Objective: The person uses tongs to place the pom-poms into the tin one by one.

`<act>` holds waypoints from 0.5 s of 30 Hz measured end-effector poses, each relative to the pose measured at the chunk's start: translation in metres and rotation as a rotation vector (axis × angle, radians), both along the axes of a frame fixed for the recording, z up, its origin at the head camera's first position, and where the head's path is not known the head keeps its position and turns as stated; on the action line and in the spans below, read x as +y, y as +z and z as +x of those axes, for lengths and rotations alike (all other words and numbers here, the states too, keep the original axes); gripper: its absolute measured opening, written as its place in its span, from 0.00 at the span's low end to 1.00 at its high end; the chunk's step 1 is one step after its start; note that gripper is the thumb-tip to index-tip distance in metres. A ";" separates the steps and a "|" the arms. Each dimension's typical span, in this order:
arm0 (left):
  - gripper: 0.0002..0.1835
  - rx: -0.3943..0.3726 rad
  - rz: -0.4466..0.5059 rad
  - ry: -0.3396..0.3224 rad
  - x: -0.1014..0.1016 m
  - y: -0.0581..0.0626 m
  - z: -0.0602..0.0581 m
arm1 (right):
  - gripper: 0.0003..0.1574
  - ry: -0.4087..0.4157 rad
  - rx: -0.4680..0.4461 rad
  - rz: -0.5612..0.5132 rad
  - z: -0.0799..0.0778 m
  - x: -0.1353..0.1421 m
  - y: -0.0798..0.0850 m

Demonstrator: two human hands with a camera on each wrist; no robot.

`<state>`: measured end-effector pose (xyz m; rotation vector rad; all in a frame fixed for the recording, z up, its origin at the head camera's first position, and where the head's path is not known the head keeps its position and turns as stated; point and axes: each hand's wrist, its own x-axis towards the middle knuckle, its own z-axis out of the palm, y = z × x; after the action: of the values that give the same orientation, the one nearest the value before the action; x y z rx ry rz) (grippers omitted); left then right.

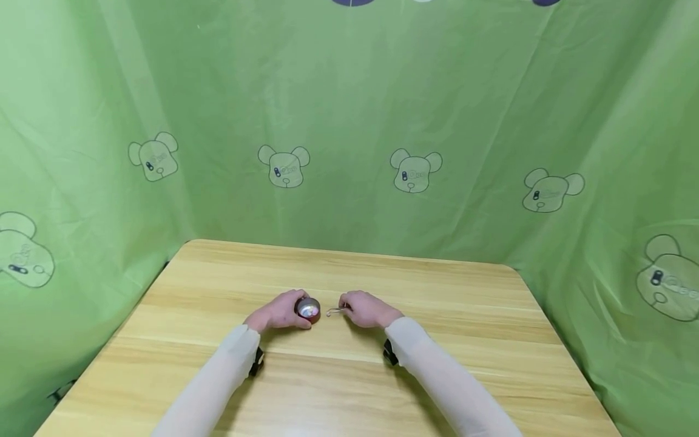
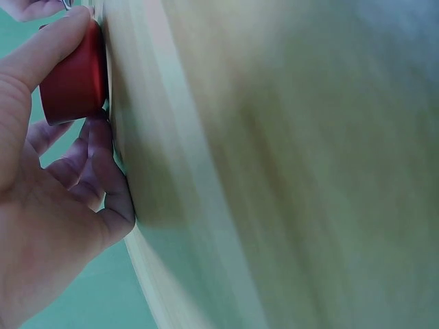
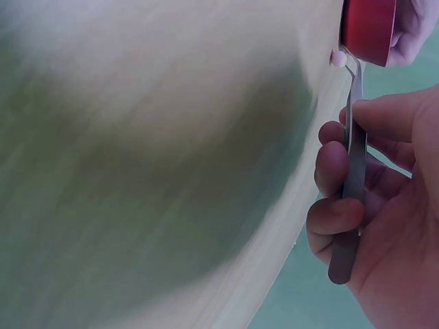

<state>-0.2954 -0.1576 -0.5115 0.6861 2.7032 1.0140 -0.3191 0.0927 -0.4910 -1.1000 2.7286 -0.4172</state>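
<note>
My left hand [image 1: 281,311] grips a small round red tin [image 2: 74,79] on the table, thumb on one side and fingers around the other. Seen from above, the tin is open, with a shiny silvery inside and something pinkish in it. My right hand [image 1: 367,309] holds metal tweezers [image 3: 356,168], thumb and fingers closed along their arms. Bent tips of the tweezers point left toward the tin. A small pale pink bead [image 3: 338,58] sits at these tips, close beside the red tin and low over the tabletop.
The light wood-grain table [image 1: 349,382] spreads around both hands. Behind it and along both sides hangs a green curtain [image 1: 349,218] printed with bear heads. Dark wrist-worn devices show below each sleeve cuff.
</note>
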 end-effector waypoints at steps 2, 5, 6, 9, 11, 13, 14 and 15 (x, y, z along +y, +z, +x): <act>0.28 -0.002 0.006 0.001 0.000 -0.001 0.000 | 0.06 0.000 -0.001 -0.001 0.000 0.000 0.000; 0.28 -0.005 0.000 0.001 -0.001 0.000 -0.001 | 0.06 -0.007 -0.009 0.002 0.000 0.000 0.001; 0.28 -0.004 -0.003 0.000 -0.001 0.000 -0.001 | 0.06 -0.010 -0.012 0.005 0.000 0.000 0.001; 0.28 0.002 -0.009 -0.008 -0.001 0.000 -0.001 | 0.07 -0.019 -0.020 0.014 0.000 0.000 0.001; 0.28 0.006 -0.013 -0.011 -0.001 -0.001 0.000 | 0.07 -0.022 -0.023 0.018 0.001 0.000 0.001; 0.28 0.006 -0.011 -0.010 -0.001 -0.001 0.000 | 0.07 -0.016 -0.019 0.015 0.001 0.000 0.000; 0.28 0.007 -0.010 -0.008 -0.001 -0.001 0.000 | 0.07 -0.009 -0.015 0.012 0.001 0.000 0.000; 0.28 0.002 -0.009 -0.005 -0.001 0.000 0.000 | 0.07 -0.003 -0.009 0.013 0.001 0.000 0.000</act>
<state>-0.2955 -0.1590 -0.5116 0.6922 2.7051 0.9995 -0.3185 0.0923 -0.4910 -1.0886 2.7219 -0.4038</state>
